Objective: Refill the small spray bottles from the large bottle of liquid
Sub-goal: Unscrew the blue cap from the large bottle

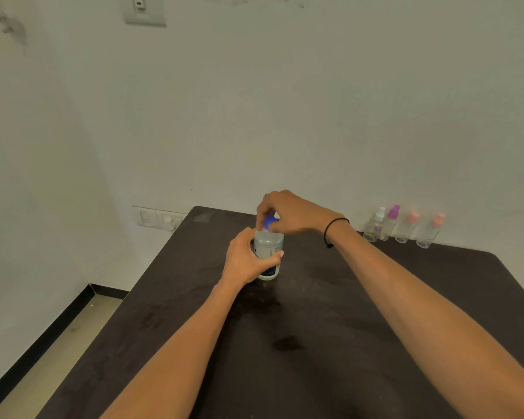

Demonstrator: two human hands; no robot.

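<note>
The large bottle (270,243) of clear liquid stands upright on the dark table (315,313), toward its far middle. My left hand (248,261) is wrapped round the bottle's body from the left. My right hand (288,214) comes from above and pinches the bottle's blue cap (269,222) with its fingertips. Several small clear spray bottles stand in a row at the table's far right edge against the wall: one with a white top (375,225), one with a purple top (389,223) and two with pink tops (407,226) (430,231).
A white wall runs behind the table, with sockets (161,219) low at the left and a switch plate (142,9) high up. The table's left edge drops to a beige floor (58,358) with a black skirting. A dark stain (286,343) marks the tabletop.
</note>
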